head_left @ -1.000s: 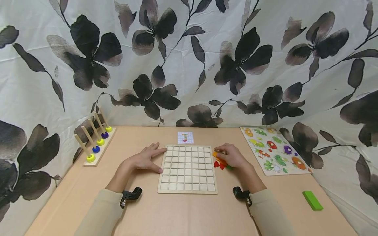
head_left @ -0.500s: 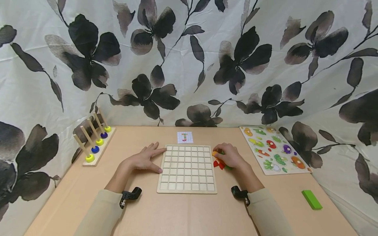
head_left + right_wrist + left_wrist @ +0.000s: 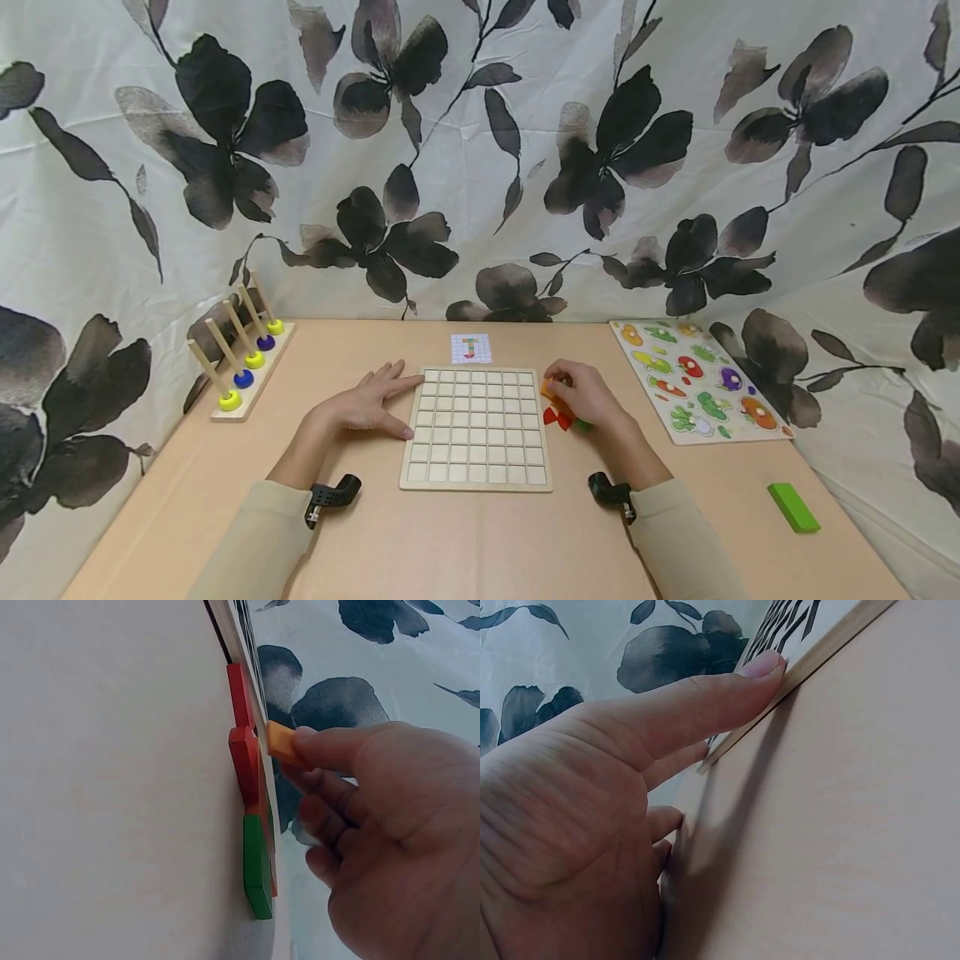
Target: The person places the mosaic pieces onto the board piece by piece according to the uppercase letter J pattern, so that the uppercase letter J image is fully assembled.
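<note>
A wooden grid board (image 3: 477, 429) with pale square cells lies in the middle of the table. My left hand (image 3: 367, 404) is spread along its left side, with thumb and index fingertips at the edge; in the left wrist view the thumb (image 3: 705, 701) reaches the rim. At the board's right side, my right hand (image 3: 592, 396) pinches a small flat orange block (image 3: 285, 744) between thumb and fingers. Below it in the right wrist view are red blocks (image 3: 243, 765) and a green block (image 3: 257, 866), close beside the board; the hand partly hides this pile in the head view.
Beyond the board lies a small pattern card (image 3: 471, 349). A peg stand (image 3: 251, 379) with coloured rings is at the left, a vegetable puzzle board (image 3: 690, 425) at the back right. A green bar (image 3: 793, 508) lies at the right. Floral cloth hangs behind.
My right hand's fingers have shifted slightly among the blocks, and the orange block now shows in their pinch. My left hand has stayed at the board's edge.
</note>
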Tool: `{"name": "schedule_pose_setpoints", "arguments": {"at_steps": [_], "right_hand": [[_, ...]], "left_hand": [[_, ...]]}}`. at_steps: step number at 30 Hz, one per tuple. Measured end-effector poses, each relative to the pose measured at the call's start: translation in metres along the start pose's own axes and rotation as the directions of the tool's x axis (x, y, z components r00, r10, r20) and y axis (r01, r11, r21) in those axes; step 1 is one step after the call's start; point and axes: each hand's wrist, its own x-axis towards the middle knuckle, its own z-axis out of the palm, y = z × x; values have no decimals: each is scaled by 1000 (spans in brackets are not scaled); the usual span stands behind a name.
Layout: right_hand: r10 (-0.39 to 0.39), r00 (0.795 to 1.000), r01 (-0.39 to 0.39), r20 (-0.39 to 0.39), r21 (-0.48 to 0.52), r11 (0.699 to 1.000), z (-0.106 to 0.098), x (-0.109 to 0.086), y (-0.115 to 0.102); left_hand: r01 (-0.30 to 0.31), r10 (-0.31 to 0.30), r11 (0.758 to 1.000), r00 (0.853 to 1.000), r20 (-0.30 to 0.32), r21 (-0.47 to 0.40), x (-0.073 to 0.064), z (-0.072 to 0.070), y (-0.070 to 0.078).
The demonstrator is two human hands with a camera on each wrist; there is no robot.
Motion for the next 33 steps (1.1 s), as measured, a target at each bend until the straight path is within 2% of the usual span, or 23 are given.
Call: {"name": "schedule_pose_setpoints", "arguments": {"at_steps": [8,14,22,33], "right_hand": [[-25,996,33,-83,95,995,-3,2,-2],[-8,998,23,-62,241,970,-5,4,-9],[-57,998,66,-40,305,950,-3,7,-34],[-106,993,118,-51,391,913,19,24,-68]], "left_hand": [[-4,4,1000,1000,-2,0,0,0,-2],[-7,7,1000,1000,8,7,0,0,-3],[-17,17,1000,1000,10,12,1,0,-2],[-8,8,1000,1000,27,2,-3,-1,-2]]}}
